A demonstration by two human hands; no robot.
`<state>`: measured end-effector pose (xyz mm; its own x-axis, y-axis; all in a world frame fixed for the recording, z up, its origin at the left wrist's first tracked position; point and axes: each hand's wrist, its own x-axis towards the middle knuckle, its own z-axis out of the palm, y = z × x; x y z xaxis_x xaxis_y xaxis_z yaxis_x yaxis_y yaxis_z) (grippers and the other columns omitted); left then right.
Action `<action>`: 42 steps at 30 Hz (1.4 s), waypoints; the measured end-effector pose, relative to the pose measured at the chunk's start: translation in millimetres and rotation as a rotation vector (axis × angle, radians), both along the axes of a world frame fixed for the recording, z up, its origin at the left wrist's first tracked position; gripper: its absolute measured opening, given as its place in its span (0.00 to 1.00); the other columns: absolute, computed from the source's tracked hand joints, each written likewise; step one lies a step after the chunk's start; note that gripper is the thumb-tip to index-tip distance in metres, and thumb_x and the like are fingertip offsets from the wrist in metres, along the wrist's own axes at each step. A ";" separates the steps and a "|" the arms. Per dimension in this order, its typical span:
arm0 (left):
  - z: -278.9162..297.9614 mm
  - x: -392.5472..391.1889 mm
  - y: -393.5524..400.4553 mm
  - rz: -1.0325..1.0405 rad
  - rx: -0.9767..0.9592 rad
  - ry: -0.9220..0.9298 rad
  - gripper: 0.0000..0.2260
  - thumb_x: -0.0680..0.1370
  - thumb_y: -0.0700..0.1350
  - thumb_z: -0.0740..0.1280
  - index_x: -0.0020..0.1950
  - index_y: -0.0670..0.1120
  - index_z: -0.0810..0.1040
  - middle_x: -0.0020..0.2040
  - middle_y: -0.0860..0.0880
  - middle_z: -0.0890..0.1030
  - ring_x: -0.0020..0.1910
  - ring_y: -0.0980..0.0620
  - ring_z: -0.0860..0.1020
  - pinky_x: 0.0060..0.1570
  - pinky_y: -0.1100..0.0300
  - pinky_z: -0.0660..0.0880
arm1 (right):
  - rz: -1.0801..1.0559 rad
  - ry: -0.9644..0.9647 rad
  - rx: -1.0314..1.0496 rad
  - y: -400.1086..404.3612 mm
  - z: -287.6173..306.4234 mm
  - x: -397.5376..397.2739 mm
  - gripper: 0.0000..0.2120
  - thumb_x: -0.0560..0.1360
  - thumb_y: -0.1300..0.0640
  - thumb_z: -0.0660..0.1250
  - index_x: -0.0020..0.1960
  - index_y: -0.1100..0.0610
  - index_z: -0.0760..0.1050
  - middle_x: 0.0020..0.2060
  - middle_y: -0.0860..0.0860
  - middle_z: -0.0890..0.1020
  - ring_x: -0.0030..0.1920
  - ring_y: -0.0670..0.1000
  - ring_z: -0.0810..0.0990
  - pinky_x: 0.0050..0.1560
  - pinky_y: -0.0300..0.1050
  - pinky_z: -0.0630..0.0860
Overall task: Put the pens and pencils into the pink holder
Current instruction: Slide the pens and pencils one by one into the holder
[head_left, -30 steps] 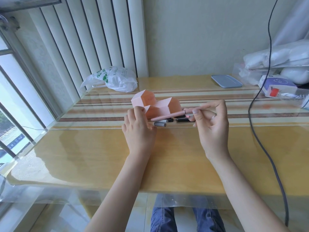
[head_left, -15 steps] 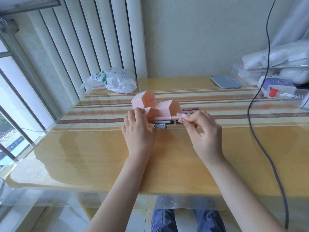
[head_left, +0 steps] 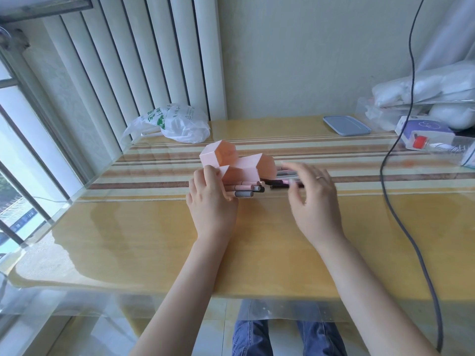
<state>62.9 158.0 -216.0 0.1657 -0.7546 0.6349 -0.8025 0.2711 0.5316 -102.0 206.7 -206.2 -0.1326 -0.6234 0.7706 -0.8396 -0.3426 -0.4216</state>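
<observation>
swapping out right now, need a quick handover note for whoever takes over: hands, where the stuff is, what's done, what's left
Left hand: steadying the pink holder, which lies on its side on the table, openings facing right.
Right hand: open, fingers spread, holding nothing, over the loose pens just right of the holder.
Done: several pens already sit in the lowest compartment, ends sticking out.
Left: slide in the loose pens; their count is unclear behind the hand.

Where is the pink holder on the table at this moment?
The pink holder lies on its side near the table's middle, on the striped part, with the left hand on its near end and pens beside it.
</observation>
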 end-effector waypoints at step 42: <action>-2.6 2.7 -1.8 -0.008 0.005 0.032 0.21 0.64 0.37 0.72 0.50 0.48 0.65 0.49 0.47 0.71 0.50 0.44 0.69 0.43 0.57 0.61 | 0.294 -0.949 0.084 -1.2 12.4 -14.5 0.07 0.78 0.64 0.63 0.45 0.53 0.71 0.39 0.49 0.83 0.40 0.46 0.83 0.41 0.39 0.78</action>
